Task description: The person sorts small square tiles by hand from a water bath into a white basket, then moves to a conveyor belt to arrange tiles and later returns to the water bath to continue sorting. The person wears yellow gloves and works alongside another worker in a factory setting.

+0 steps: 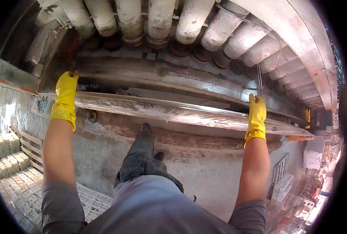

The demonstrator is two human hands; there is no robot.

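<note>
A long metal panel (161,110) with a bright upper edge and a wet, streaked face runs across in front of me. Near its left end, my left hand (65,95), in a yellow rubber glove, has its fingers curled over the edge. My right hand (256,117), gloved the same way, is closed on the panel's right part, its fingertips partly hidden. Just beyond the panel lies a long, worn trough-like ledge (173,74), dark and dirty. Thin rods (259,78) come down close behind my right hand.
A row of thick, pale cylinders (159,19) fills the far side under a curved, light beam (298,27). Stacked pale crates (15,171) and a slatted pallet (31,150) stand at left. A white crate (282,187) is at right. Something yellow (307,117) shows by the panel's right end.
</note>
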